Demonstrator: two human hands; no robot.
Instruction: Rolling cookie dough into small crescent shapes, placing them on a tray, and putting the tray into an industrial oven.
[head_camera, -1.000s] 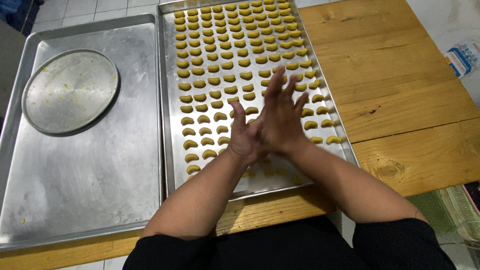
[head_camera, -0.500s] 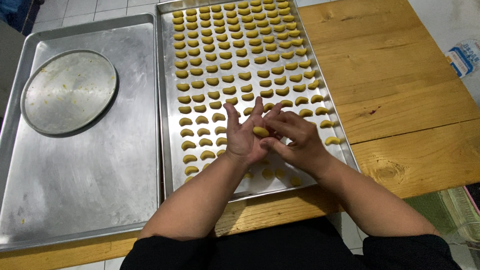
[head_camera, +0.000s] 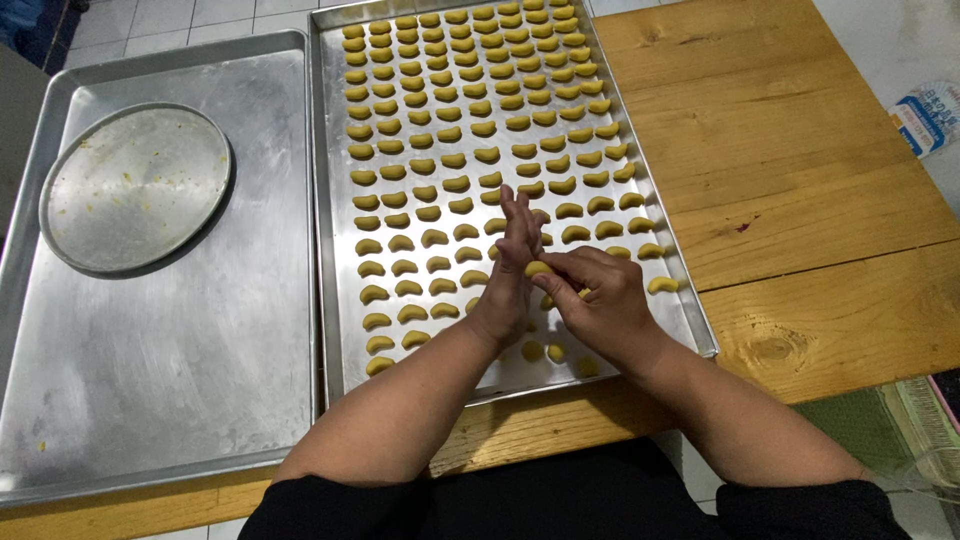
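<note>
Above the near end of the cookie tray (head_camera: 640, 170), a yellow dough piece (head_camera: 537, 268) is pinched in the right hand's (head_camera: 600, 305) fingers against the flat, straight-fingered left hand (head_camera: 508, 275), evidently for shaping before being added to the crescent rows (head_camera: 470, 130).

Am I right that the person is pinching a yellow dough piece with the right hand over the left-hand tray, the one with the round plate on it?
Not quite. The head view shows the right hand pinching the yellow dough piece over the right-hand tray, filled with crescent pieces. The round plate lies on the other tray.
</note>
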